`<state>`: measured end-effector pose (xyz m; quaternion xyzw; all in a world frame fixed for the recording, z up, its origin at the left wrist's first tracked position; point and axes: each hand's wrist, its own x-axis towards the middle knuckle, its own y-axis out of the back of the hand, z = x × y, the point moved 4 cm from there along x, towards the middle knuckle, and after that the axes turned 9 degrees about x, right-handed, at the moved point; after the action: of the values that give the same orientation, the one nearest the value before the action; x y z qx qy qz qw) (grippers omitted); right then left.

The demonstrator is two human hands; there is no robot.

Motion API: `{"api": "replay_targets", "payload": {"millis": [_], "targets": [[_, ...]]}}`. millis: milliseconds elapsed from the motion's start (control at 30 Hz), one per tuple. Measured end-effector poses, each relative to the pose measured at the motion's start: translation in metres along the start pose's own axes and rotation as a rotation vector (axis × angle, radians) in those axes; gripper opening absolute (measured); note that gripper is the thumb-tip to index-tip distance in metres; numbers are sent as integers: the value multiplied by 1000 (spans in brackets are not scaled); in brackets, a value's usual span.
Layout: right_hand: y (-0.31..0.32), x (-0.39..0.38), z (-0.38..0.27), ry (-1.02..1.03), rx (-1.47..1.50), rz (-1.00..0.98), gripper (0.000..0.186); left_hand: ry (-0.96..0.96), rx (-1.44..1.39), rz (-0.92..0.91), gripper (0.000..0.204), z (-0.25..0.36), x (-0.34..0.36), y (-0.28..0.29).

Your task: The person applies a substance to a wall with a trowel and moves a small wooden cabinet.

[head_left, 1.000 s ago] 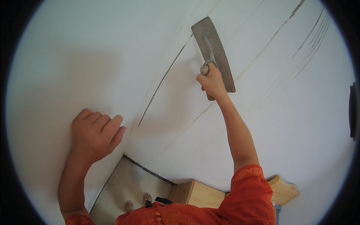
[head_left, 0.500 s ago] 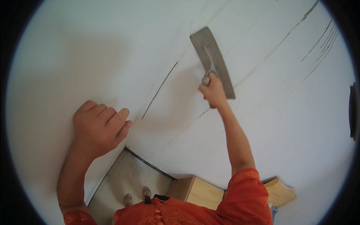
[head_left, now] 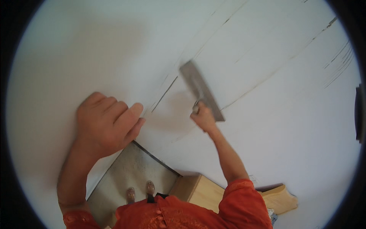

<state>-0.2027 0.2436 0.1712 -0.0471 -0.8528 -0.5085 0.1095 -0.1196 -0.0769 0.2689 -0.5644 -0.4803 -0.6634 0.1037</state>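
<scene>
My right hand (head_left: 205,118) is closed round the handle of a plastering trowel (head_left: 209,88). Its long, grey metal blade slants across the white wall (head_left: 259,126), upper end to the left. Thin dark lines and streaks run diagonally over the wall, one short dark line (head_left: 164,94) lying just left of the blade. On the left, my left hand (head_left: 108,126) is raised with its back toward me and its fingers curled against or close to the adjoining white wall (head_left: 45,103). Whatever its palm may hold is hidden.
Below, a grey floor (head_left: 126,168) ends at a dark strip along the wall's foot. A light wooden box (head_left: 204,192) stands near my body, with a yellowish thing (head_left: 280,199) right of it. At the right rim is a dark object (head_left: 358,113).
The trowel in my right hand has moved down and to the left along the wall. My left hand stays curled, shifted slightly right in the view.
</scene>
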Motion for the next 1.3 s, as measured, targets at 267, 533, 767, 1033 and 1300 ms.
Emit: {"api": "replay_targets", "payload": {"millis": [267,533,767,1033,1300], "targets": [[25,20,-16,58,-31,145,23,-15,32,0,23,6,3,0],[-109,-33,61,-16,-103,-158,29,-6,49,-149,25,11,-2,-3],[-49,-4,20,68,-29,61,25,-16,26,-169,27,10,-4,-6],[-168,-43,85,-96,-80,-189,24,-84,126,-371,22,11,-1,-9],[-222,-71,107,-52,-54,-166,23,-138,135,-395,25,11,-11,-15]]}}
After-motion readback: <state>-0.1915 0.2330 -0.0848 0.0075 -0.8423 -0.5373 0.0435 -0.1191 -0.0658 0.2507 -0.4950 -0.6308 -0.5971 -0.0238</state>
